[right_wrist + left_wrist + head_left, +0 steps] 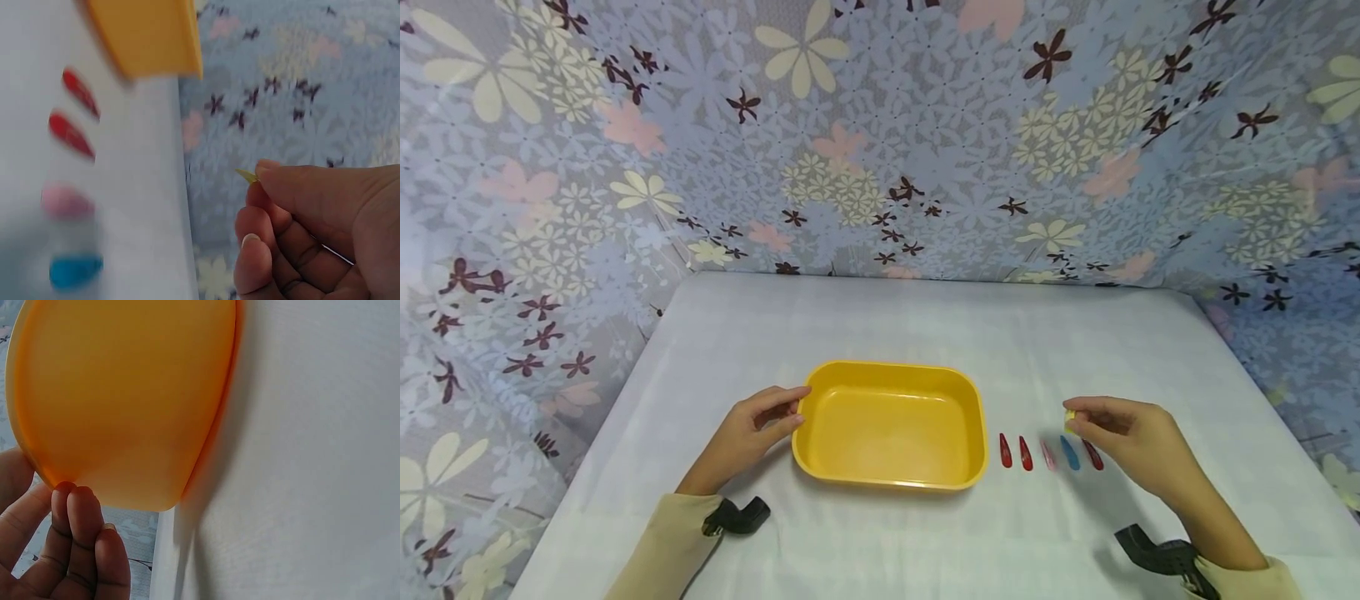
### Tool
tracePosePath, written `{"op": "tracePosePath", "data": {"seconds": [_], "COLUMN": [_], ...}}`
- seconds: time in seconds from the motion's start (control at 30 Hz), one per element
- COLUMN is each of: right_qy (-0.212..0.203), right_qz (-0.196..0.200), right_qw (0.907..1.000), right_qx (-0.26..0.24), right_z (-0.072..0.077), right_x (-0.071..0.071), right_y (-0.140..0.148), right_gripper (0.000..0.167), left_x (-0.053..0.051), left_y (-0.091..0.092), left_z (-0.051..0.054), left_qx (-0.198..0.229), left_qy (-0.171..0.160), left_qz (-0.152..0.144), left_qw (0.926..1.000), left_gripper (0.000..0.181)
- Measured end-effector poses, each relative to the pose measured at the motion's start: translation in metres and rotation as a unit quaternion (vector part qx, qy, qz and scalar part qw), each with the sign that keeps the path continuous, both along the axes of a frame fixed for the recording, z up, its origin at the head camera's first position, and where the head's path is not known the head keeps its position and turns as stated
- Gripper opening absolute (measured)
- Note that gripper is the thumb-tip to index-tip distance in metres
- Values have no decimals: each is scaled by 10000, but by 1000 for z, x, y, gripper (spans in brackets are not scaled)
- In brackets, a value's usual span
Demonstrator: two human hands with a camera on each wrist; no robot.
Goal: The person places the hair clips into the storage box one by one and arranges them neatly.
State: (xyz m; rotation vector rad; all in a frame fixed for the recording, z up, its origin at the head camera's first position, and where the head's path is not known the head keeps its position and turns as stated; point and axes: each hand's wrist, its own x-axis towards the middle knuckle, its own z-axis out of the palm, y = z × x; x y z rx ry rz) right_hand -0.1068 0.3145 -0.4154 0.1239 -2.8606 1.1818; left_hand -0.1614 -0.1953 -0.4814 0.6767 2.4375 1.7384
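My left hand (748,433) holds the left rim of a yellow plastic tray (887,483), its fingertips (84,506) touching the edge in the left wrist view. To the right of the tray, my right hand (1138,437) is raised above the table. Its thumb and forefinger pinch a small yellow hair clip (245,175), mostly covered by the fingers. Below and left of that hand lies a row of snap hair clips: two red clips (1026,453), a pink clip (1048,455), a blue clip (1070,452) and a dark red clip (1093,455), partly beneath the hand.
A white cloth (925,325) covers the table. Floral fabric (880,150) hangs behind and along both sides. The tray's inside shows bare yellow plastic. Black wrist mounts (737,517) sit on both forearms.
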Motion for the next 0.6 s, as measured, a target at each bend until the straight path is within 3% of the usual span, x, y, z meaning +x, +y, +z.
{"op": "tracePosePath", "data": {"seconds": [0.13, 0.43, 0.6], "right_qy": [-285, -164, -213], "right_qz": [60, 438, 568], "right_qw": [9984, 9928, 9900], "right_qx": [-495, -1100, -1272], "right_z": [5, 7, 8], "right_x": [-1, -10, -15], "right_y": [-19, -54, -68], "right_gripper": [34, 27, 32], "left_x": [0, 0, -1], "left_y": [0, 0, 1], "left_z": [1, 0, 0], "left_qx": [14, -39, -38], "left_qy": [33, -43, -80], "left_qz": [-18, 56, 37], "left_qw": [10000, 10000, 10000], "left_gripper": [42, 42, 42]}}
